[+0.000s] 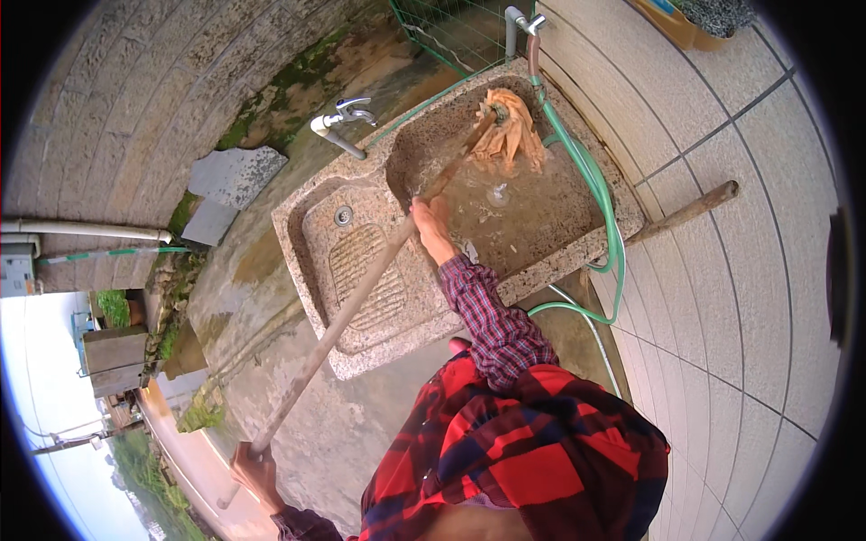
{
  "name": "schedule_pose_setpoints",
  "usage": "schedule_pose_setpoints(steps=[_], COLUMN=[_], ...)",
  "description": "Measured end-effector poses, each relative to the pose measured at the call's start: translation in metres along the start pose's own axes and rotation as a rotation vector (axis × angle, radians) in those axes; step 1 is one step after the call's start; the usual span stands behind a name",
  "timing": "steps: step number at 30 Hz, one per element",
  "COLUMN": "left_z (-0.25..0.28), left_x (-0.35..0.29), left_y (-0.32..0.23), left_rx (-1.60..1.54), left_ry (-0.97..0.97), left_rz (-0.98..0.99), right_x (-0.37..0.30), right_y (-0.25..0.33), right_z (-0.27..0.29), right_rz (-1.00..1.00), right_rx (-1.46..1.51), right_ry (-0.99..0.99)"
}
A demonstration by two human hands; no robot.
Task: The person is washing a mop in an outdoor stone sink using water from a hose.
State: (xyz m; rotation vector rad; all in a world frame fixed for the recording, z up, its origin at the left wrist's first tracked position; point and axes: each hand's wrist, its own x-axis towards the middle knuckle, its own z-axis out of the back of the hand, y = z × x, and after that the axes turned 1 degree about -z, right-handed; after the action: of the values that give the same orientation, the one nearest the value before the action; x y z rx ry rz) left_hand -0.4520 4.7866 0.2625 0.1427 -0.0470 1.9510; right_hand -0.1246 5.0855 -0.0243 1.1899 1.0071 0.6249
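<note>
Nearest, at about seven o'clock, the left hand [255, 469] has its grip clamped round the tail end of a long wooden mop handle [347, 311], low and far back, where it can steer the pole like a lever. The handle slants up toward one o'clock, across the ribbed washboard side of a stone sink [361, 347].

Further up, near the centre, the right hand [431, 225] has its grip closed on the handle at the edge of the deep basin, close to the load, likely to press and work the head. The sleeve is red plaid.

The mop head [510, 135], orange-tan strands, sits in the basin's far corner at twelve o'clock, half in murky water, just below a tap [523, 22] and beside a green hose [600, 203] draped over the rim at two o'clock.

A second tap [341, 117] stands at eleven o'clock. Another wooden stick [686, 212] leans against the tiled wall at three o'clock.
</note>
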Motion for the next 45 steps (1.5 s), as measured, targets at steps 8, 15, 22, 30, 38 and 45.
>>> schedule_pose_setpoints(steps=[8,15,22,30,38,45], left_z=[0.007,0.012,0.051,-0.068,-0.071,-0.01], left_x=[0.033,0.022,-0.013,-0.056,-0.042,0.01], left_y=[-0.15,-0.15,-0.05,0.111,0.12,-0.019], left_rx=[0.4,0.39,0.588,0.359,0.13,0.226], left_ry=[-0.333,-0.57,-0.939,-0.686,-0.048,-0.095], left_rz=[-0.242,-0.497,-0.436,0.032,0.114,-0.08], right_x=[0.086,0.082,-0.026,-0.117,-0.116,-0.009], right_y=[0.001,-0.013,-0.017,0.085,0.109,0.028], right_z=[0.044,0.053,0.03,-0.006,0.016,0.011], right_rz=[-0.339,-0.46,-0.636,-0.275,0.209,-0.21], right_rx=[-0.162,0.722,1.168,0.8,0.387,0.125], right_ry=[-0.215,-0.226,-0.144,0.081,0.186,-0.189])
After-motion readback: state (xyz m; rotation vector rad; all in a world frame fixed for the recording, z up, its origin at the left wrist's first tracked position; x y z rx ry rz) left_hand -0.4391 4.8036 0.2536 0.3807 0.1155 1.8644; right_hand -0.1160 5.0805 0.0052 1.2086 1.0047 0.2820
